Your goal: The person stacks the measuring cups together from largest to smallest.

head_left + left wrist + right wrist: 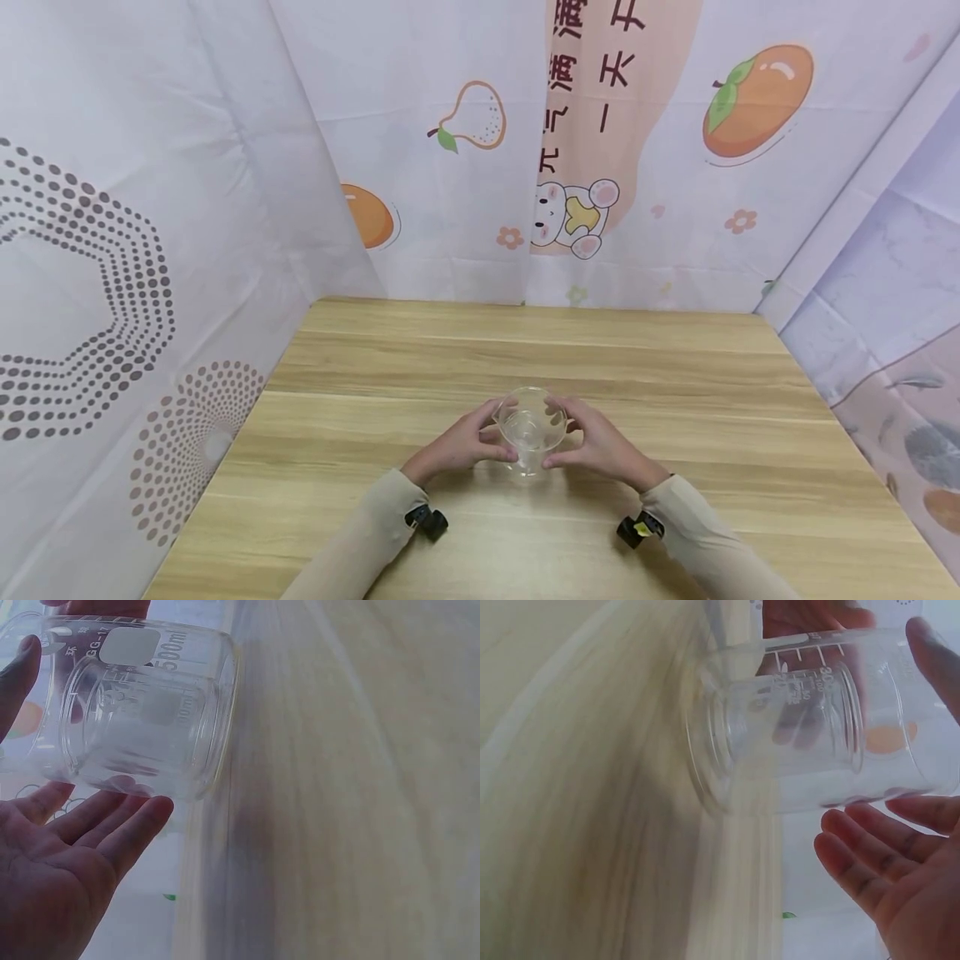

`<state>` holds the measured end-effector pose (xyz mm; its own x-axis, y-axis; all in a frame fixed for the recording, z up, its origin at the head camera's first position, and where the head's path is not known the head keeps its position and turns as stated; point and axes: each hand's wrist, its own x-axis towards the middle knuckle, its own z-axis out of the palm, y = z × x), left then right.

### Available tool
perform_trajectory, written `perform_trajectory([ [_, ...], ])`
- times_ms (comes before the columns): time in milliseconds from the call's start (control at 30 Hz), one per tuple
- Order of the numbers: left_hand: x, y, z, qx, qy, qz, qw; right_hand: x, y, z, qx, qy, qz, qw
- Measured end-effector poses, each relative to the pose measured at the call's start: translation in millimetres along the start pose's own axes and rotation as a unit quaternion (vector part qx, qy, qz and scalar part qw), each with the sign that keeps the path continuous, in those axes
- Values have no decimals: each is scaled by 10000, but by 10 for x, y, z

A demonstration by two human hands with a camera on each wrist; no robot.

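A clear glass beaker (171, 651) marked 500 ml stands between my two hands, with a smaller glass beaker (142, 724) nested inside it. My left hand (468, 437) holds the large beaker from the left, its thumb on the near side and its fingers around the far side. From the right, my right hand (600, 442) holds the same beaker in mirrored fashion. In the right wrist view the small beaker (795, 720) sits upright near the large one's base, its graduation marks showing through the wall. The large beaker's base is right at the tabletop.
The wood-grain table (360, 358) spreads around the hands. Behind it hangs a white curtain (420, 208) printed with fruit and a cartoon animal. More printed curtains stand along the left and right sides. Small black devices (429, 522) are strapped at both wrists.
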<state>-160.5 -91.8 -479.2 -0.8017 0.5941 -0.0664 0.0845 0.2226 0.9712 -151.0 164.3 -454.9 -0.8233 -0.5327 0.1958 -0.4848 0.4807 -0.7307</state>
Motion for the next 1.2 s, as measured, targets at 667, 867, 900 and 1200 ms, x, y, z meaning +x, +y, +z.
perform_trajectory([
  [667, 81, -44, -23, 275, 132, 282, 9991, 100, -9, -1, 148, 260, 67, 9995],
  [867, 131, -47, -31, 405, 194, 139, 9989, 123, 40, -5, 161, 236, 131, 9995],
  [900, 145, -49, -35, 457, 207, 127, 9987, 131, 49, -8, 163, 227, 163, 9995],
  [1200, 267, -18, -101, 717, 343, 259, 9965, 228, 91, -75, 271, 278, 268, 9989],
])
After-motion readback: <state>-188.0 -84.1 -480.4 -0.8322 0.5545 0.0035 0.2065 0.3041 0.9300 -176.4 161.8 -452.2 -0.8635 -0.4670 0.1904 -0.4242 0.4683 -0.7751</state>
